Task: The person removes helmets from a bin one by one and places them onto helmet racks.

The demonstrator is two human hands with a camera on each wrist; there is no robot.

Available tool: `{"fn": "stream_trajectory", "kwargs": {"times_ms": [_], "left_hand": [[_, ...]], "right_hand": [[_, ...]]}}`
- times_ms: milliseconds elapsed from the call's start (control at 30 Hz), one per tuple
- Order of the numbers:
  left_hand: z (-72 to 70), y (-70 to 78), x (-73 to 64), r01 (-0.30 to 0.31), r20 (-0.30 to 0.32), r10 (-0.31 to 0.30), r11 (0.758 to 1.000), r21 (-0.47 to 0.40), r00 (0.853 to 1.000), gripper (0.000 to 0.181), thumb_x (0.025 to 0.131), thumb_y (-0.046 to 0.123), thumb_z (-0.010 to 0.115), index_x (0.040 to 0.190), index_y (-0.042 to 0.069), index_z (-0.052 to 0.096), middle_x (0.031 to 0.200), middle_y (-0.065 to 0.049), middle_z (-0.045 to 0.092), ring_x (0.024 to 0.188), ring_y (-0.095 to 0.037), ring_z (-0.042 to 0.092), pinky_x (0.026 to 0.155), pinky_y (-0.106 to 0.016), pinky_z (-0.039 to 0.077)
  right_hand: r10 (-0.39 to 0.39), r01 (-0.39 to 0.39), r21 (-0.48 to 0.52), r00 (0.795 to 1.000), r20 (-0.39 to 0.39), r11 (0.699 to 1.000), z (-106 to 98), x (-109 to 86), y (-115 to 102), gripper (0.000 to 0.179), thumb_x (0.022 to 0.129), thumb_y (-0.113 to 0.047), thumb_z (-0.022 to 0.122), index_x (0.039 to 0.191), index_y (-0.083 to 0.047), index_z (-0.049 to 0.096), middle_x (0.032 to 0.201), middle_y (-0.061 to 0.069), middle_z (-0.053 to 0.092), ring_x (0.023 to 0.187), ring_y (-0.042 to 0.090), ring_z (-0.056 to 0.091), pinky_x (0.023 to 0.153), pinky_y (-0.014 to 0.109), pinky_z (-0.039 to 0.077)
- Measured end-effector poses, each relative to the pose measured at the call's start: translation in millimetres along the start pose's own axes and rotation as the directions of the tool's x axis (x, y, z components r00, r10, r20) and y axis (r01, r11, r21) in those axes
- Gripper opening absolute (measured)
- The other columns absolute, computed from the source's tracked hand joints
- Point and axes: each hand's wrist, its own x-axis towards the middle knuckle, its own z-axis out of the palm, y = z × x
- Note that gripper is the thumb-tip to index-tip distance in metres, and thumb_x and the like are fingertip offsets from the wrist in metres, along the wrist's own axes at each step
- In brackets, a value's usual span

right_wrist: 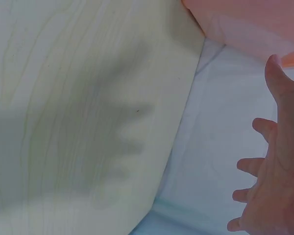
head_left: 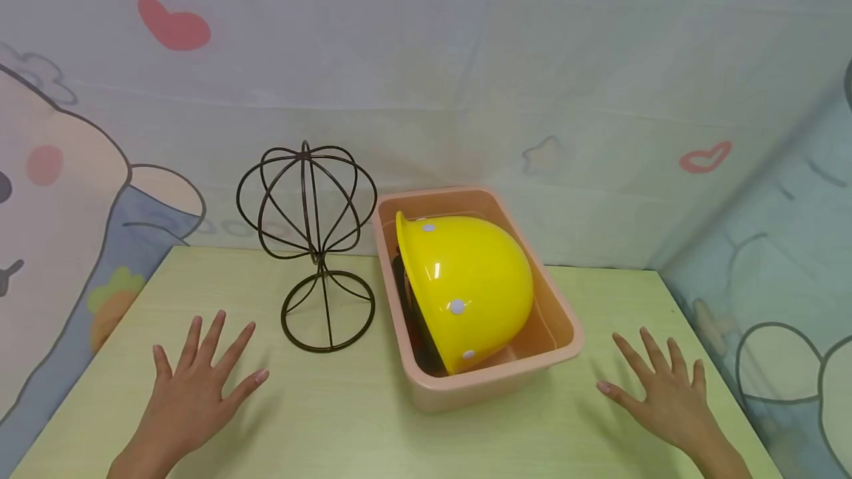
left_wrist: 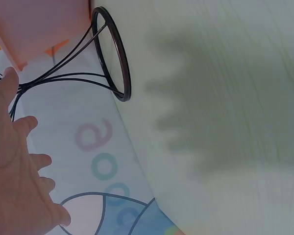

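My left hand hovers over the table's left side, fingers spread, holding nothing. On the other side my right hand is spread the same way, also holding nothing; its shadow falls on the wood in the right wrist view. Nearest the left hand stands a dark wire hat stand, with a round cage on top and a ring base. Between the hands sits a pink plastic basin. A yellow hard hat with white dots lies on its side in it, opening towards the left. Something black shows beneath the hat's brim.
The pale wooden table ends at a printed cloth backdrop, close behind the stand and basin. More printed cloth hangs along the left and right sides.
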Motion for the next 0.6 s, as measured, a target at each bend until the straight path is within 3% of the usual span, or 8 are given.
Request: {"fn": "stream_trajectory", "kwargs": {"times_ms": [167, 333, 433, 533, 600], "left_hand": [[-0.9, -1.0, 0.5, -0.005, -0.013, 0.005, 1.0, -0.024, 1.0, 0.071, 0.088, 0.05, 0.051, 0.146, 0.025, 0.019, 0.15, -0.019, 0.007, 0.136, -0.029, -0.014, 0.092, -0.074, -0.01], [-3.7, -1.4, 2.0, -0.014, -0.019, 0.012, 0.998, -0.061, 1.0, 0.071, 0.089, 0.048, 0.052, 0.146, 0.021, 0.021, 0.149, -0.02, 0.01, 0.136, -0.029, -0.011, 0.094, -0.073, -0.006], [-6.3, 0.3, 3.1, -0.02, -0.025, 0.017, 0.994, -0.106, 1.0, 0.07, 0.089, 0.046, 0.053, 0.145, 0.017, 0.024, 0.148, -0.022, 0.013, 0.137, -0.03, -0.008, 0.096, -0.072, -0.003], [-9.3, 4.3, 3.8, -0.033, -0.05, 0.025, 0.985, -0.169, 0.998, 0.07, 0.088, 0.043, 0.056, 0.144, 0.014, 0.027, 0.147, -0.023, 0.018, 0.138, -0.03, -0.003, 0.098, -0.07, 0.0], [-12.0, 8.7, 3.6, -0.044, -0.068, 0.03, 0.977, -0.21, 0.997, 0.069, 0.087, 0.041, 0.058, 0.144, 0.014, 0.028, 0.145, -0.023, 0.021, 0.138, -0.029, 0.0, 0.101, -0.067, 0.001]], "right_hand": [[-0.029, 0.029, 0.004, 0.999, -0.042, 1.0, -5, 3.5, -1, 0.078, 0.084, -0.054, 0.056, 0.146, -0.026, 0.019, 0.144, 0.025, 0.02, 0.127, 0.054, 0.01, 0.092, 0.076, -0.004], [-0.096, 0.106, 0.071, 0.987, -0.125, 0.992, -14, 9.1, -8, 0.074, 0.084, -0.044, 0.061, 0.145, -0.024, 0.023, 0.139, 0.026, 0.028, 0.123, 0.053, 0.02, 0.088, 0.078, 0.008], [-0.141, 0.169, 0.167, 0.976, -0.165, 0.971, -22, 12.1, -15, 0.071, 0.085, -0.033, 0.064, 0.144, -0.021, 0.027, 0.137, 0.027, 0.032, 0.12, 0.053, 0.025, 0.08, 0.078, 0.017], [-0.179, 0.221, 0.287, 0.97, -0.165, 0.932, -32, 13.4, -25, 0.063, 0.086, -0.024, 0.064, 0.141, -0.015, 0.034, 0.135, 0.024, 0.038, 0.119, 0.049, 0.032, 0.082, 0.073, 0.025], [-0.197, 0.239, 0.325, 0.968, -0.157, 0.915, -38, 13.5, -32, 0.058, 0.087, -0.02, 0.064, 0.138, -0.014, 0.038, 0.133, 0.018, 0.044, 0.117, 0.036, 0.04, 0.088, 0.059, 0.037]]}}
